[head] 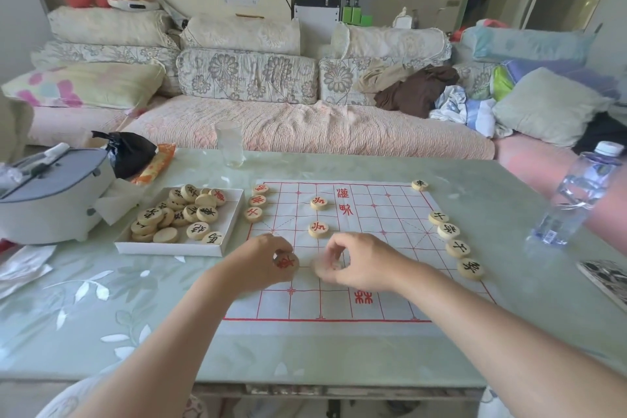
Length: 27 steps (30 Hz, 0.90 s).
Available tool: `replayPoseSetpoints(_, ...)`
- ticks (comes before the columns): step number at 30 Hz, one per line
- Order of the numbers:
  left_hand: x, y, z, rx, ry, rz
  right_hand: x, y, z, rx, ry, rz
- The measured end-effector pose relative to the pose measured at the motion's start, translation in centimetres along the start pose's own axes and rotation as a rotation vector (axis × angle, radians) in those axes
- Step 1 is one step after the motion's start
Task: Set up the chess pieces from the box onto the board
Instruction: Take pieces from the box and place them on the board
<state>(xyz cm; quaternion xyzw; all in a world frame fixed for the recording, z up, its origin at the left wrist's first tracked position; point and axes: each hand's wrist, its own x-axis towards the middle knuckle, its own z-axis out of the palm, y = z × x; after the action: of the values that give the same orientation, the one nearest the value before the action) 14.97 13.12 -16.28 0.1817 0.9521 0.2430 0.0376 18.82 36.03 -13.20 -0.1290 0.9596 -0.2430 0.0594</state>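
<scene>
Left hand [258, 263] was curled round a red piece [286, 263], right hand [361, 261] round a blurry piece [326, 266], low-centre over the board [390, 268]; roughly ten were placed, most were left in the box [169, 249] mid-left.

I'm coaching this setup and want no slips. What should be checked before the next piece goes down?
1. Left hand grips the red-marked piece: ok.
2. Mark on the blurred piece that the right hand pinches: cannot tell.
3. Board lies flat: ok.
4. Box holds spare pieces: ok.
5. Bottle stands off the board: ok.
</scene>
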Motion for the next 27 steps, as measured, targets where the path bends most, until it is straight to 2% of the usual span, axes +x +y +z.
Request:
replayPoseSetpoints(5,-1.6,0.1,-0.6,-0.048,0.065,-0.022,-1.9,-1.2,0.9,-0.057,-0.157,-0.071)
replayPoseSetpoints(14,-3.0,0.3,-1.3,-0.205,-0.001,0.002,-2.3,-1.4,1.7,-0.132,-0.193,-0.127)
replayPoseSetpoints(18,-2.7,0.1,-1.2,-0.281,-0.011,0.024,-1.5,-2.1,1.7,-0.010,-0.073,-0.090)
replayPoseSetpoints(21,-2.7,0.4,-1.0,-0.408,0.011,-0.008,-0.6,-2.9,2.3,0.188,0.029,-0.024)
replayPoseSetpoints(27,-4.3,0.5,-1.9,-0.595,0.043,-0.096,0.6,-5.4,4.1,0.533,-0.010,0.088)
